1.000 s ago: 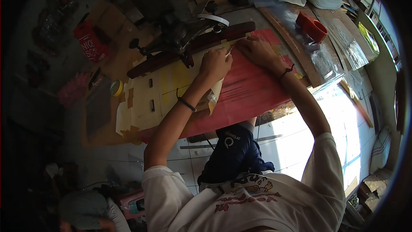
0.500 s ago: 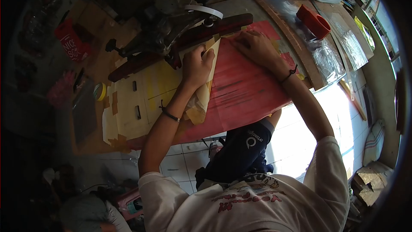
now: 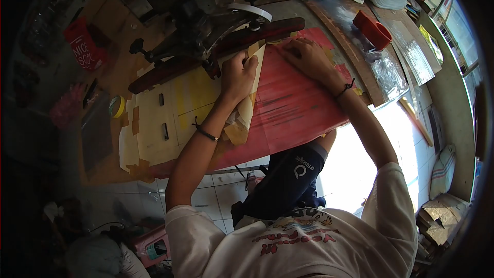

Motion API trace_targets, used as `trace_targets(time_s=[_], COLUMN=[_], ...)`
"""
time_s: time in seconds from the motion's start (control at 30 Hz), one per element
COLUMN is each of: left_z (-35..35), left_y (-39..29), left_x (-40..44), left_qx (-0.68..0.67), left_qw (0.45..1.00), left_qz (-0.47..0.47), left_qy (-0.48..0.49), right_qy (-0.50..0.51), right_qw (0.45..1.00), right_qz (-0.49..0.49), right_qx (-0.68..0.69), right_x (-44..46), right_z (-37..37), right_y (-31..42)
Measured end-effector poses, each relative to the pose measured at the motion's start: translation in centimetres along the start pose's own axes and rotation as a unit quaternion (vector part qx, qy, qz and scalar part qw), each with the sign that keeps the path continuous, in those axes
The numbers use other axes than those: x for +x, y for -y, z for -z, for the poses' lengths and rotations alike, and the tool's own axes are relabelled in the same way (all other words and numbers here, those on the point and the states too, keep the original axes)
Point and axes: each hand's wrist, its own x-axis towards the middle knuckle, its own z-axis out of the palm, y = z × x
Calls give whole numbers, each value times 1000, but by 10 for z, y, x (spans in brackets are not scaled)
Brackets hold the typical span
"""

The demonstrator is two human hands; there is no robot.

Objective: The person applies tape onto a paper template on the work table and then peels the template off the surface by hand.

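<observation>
My left hand point(image 3: 239, 76) is closed on the lifted edge of a cream paper sheet point(image 3: 249, 107), which is folded back with brown tape on its lower end. Under and beside it lies a red sheet point(image 3: 293, 105) with dark streaks. My right hand point(image 3: 307, 57) rests at the top of the red sheet, fingers bent and together near the paper's upper corner; whatever is under the fingertips is hidden. Just beyond both hands runs a dark red bar point(image 3: 236, 46) below a black metal clamp frame point(image 3: 193, 33).
A yellow tape roll point(image 3: 117, 106) lies at the left, near a red bag point(image 3: 85, 46). At the right are a red ring-shaped object point(image 3: 373, 30), clear plastic point(image 3: 389, 74) and a long wooden strip point(image 3: 342, 41). A pink stool point(image 3: 153, 246) stands on the floor.
Since the first frame, my left hand has moved left and peeled the paper sheet back, showing more red. My right hand has stayed near the top of the red sheet.
</observation>
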Motion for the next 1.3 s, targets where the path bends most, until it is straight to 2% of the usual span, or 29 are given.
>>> trace_targets(time_s=[0.4,0.53,0.8,1.0,1.13,1.3], left_z=[1,0,0,2,3,1], left_y=[2,0,2,5,3,2], left_x=[-2,-3,-3,-2,-4,-4], left_qx=[2,-18,-32,-50,-54,4], left_qw=[1000,1000,999,998,998,1000], left_qz=[13,3,24,30,28,-2], left_qy=[7,-5,-3,0,1,13], right_qy=[-5,34,24,45,35,25], right_qw=[1000,998,999,996,998,998], right_qz=[4,-36,-32,-75,-61,-59], right_qx=[-29,-34,-13,-13,8,15], right_x=[1,2,2,3,2,3], right_z=[2,7,3,1,-1,-1], right_y=[9,18,13,10,6,7])
